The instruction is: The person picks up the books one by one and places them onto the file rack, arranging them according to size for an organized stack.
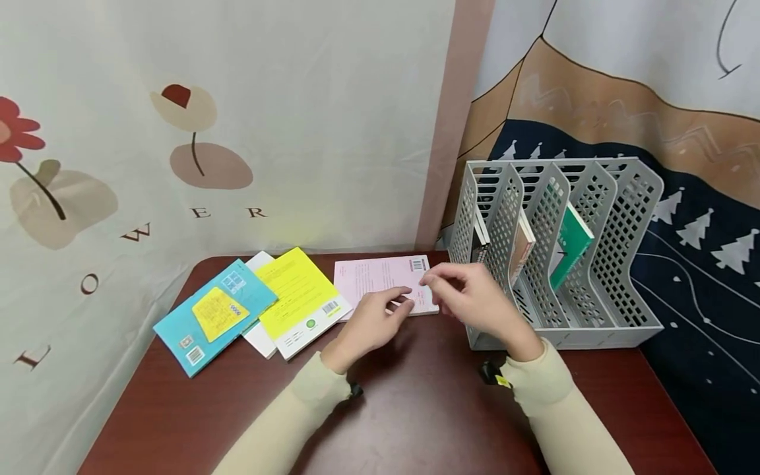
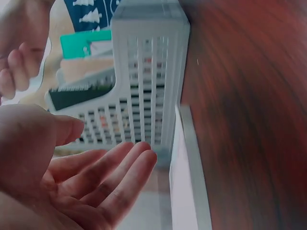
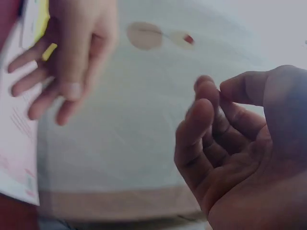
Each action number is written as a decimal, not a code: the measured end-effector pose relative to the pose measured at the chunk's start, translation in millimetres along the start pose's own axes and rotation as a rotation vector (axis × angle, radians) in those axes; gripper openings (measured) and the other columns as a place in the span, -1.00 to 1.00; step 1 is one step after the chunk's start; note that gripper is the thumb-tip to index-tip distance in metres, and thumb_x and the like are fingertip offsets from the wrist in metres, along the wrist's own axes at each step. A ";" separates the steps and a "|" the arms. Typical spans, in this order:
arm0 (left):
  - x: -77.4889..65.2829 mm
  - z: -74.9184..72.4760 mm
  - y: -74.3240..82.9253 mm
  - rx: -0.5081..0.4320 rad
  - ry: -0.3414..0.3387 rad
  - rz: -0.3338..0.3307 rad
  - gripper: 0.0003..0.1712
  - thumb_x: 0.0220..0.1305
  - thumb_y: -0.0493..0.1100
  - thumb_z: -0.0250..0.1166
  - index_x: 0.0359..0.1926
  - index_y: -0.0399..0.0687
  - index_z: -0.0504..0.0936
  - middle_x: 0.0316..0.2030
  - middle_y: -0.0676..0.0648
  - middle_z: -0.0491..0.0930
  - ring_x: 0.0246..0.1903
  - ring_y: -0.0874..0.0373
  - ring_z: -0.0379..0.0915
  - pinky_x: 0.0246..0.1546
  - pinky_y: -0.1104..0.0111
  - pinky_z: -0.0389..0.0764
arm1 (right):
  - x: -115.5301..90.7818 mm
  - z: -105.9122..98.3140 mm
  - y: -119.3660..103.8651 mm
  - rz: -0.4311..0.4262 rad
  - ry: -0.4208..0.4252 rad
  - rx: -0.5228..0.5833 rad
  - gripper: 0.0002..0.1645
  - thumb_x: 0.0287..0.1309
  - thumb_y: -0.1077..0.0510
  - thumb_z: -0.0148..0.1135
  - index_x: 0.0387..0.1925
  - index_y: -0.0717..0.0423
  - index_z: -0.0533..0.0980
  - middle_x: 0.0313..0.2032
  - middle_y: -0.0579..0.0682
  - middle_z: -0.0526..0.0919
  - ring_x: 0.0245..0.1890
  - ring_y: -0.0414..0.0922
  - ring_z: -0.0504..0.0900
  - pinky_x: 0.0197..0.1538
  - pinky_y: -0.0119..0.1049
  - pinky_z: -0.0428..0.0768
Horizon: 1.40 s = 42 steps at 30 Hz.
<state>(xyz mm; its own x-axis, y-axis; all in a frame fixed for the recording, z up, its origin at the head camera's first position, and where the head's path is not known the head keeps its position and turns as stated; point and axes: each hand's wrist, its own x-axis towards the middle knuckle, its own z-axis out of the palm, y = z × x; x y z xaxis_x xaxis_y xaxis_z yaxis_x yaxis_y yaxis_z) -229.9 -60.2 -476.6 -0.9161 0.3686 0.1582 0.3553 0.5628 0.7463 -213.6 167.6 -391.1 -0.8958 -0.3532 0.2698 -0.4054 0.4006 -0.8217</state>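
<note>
A pink book (image 1: 374,274) lies flat on the table beside the rack, with a barcode at its far right corner. Over its near edge hovers my left hand (image 1: 371,323), fingers spread and slightly bent; the left wrist view shows its palm holding nothing. My right hand (image 1: 477,300) is above the pink book's right end, close to the grey rack (image 1: 564,338). In the right wrist view the fingers of this right hand (image 3: 235,143) are loosely curled, the thumb near the index finger, with nothing visible between them.
Left of the pink book, a yellow book (image 1: 303,290), a white book (image 1: 259,341) and a blue book (image 1: 181,323) overlap. In the rack's compartments stand a dark book (image 1: 479,241), a tan book (image 1: 522,247) and a green book (image 1: 574,244). Patterned curtains hang behind the table (image 1: 439,422).
</note>
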 end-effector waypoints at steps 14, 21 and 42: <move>-46.4 -72.6 -52.9 0.133 0.155 -0.174 -0.55 0.60 -0.03 0.35 0.35 -0.11 0.73 0.03 -0.15 0.86 -0.06 -0.03 0.83 0.10 0.02 0.81 | 20.8 80.6 20.9 0.136 -0.261 0.008 -0.72 0.60 0.10 0.21 0.05 0.11 0.77 -0.38 0.13 0.82 -0.60 -0.11 0.70 -0.44 -0.23 0.71; -95.2 -122.2 -88.3 0.200 0.183 -0.334 -0.45 0.69 0.09 0.24 0.46 -0.12 0.63 0.20 -0.25 0.78 0.09 -0.17 0.78 0.08 -0.01 0.80 | 52.4 126.0 24.7 0.183 -0.322 0.064 -0.66 0.61 0.10 0.18 0.12 0.19 0.74 -0.26 0.26 0.84 -0.56 -0.12 0.70 -0.43 -0.27 0.73; -182.8 -217.8 -148.3 0.292 0.490 -0.802 -0.18 0.68 0.29 -0.03 0.56 -0.24 0.47 0.30 -0.40 0.68 0.11 -0.15 0.71 -0.09 0.12 0.59 | 132.0 246.2 -3.7 0.235 -0.281 -0.074 -0.77 0.59 0.01 0.23 -0.04 -0.05 0.75 -0.36 -0.17 0.71 -0.42 -0.28 0.63 -0.32 -0.46 0.61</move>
<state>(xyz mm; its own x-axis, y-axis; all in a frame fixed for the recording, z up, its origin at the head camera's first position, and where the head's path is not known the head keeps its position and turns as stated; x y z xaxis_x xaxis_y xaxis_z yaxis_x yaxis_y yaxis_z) -155.6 -372.2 -475.4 -0.8579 -0.5132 -0.0255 -0.4339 0.6970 0.5709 -285.4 -88.7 -476.0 -0.8853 -0.4584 -0.0785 -0.2158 0.5544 -0.8038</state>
